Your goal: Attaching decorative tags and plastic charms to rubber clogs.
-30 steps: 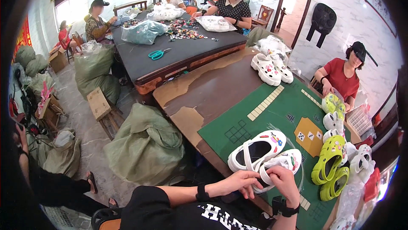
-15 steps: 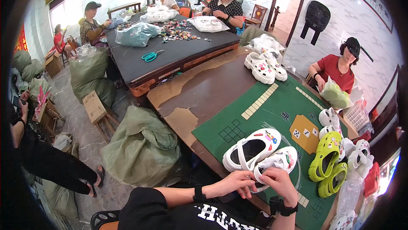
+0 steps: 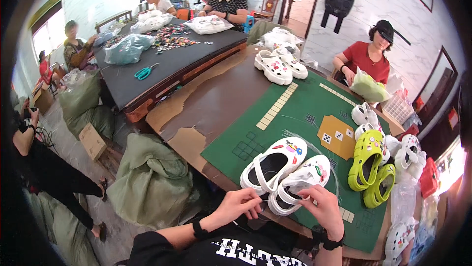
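In front of me a pair of white clogs with colourful charms sits side by side on a green mat [image 3: 231, 136]. The left clog [image 3: 285, 148] stands a little farther off than the right clog [image 3: 309, 172]. At the heel of the right one, my left hand [image 3: 240, 204] pinches a thin clear strand [image 3: 275, 200]. That strand runs across the heel opening toward my right hand [image 3: 322, 208], whose fingers are closed on it beside the shoe. More thin clear strands [image 3: 335, 180] lie loosely around the clogs.
Lime-green clogs [image 3: 365, 165] and other white clogs [image 3: 409, 150] line the right side. Another white pair [image 3: 275, 69] stands at the far edge. Beyond, a dark table [image 3: 120, 82] bears scissors [image 3: 145, 71], charms and bags. Several people sit around; sacks [image 3: 152, 177] lie left.
My hands have moved apart at the right clog's heel, the left one going left, and the strand between them now shows. The whole view has shifted.
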A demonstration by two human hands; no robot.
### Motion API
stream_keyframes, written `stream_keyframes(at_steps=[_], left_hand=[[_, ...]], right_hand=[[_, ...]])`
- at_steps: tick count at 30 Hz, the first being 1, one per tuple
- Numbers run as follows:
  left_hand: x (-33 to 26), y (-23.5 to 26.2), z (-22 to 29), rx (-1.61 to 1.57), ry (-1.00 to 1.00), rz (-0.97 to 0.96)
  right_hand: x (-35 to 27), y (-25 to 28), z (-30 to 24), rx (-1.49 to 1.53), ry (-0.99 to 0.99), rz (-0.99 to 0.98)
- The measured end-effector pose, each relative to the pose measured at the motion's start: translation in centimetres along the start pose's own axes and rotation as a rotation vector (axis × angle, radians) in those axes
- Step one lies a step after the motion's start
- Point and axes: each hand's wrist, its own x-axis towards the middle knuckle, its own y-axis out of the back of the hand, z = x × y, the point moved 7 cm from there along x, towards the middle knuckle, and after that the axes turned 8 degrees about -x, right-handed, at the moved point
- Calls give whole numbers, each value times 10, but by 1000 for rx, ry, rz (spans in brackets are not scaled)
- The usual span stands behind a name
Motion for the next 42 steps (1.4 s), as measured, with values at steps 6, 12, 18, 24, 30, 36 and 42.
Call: stream_keyframes(at_steps=[6,12,18,24,30,36,42], left_hand=[[-4,-3,7,116,-53,-29],[-6,-12,23,41,-133,0],[-1,-5,17,68,-123,38],[3,-6,10,33,-83,46],[3,6,24,-14,-225,161],[0,16,27,-130,-288,201],[-3,15,39,-262,-434,134]], right_hand=[[-13,8,0,-289,137,23],[-17,18,-12,-172,143,164],[-49,-3,33,-161,-72,-144],[-44,23,18,249,-160,69],[-38,3,29,-157,31,14],[-51,11,30,-74,-86,3],[-52,41,5,22,-54,226]])
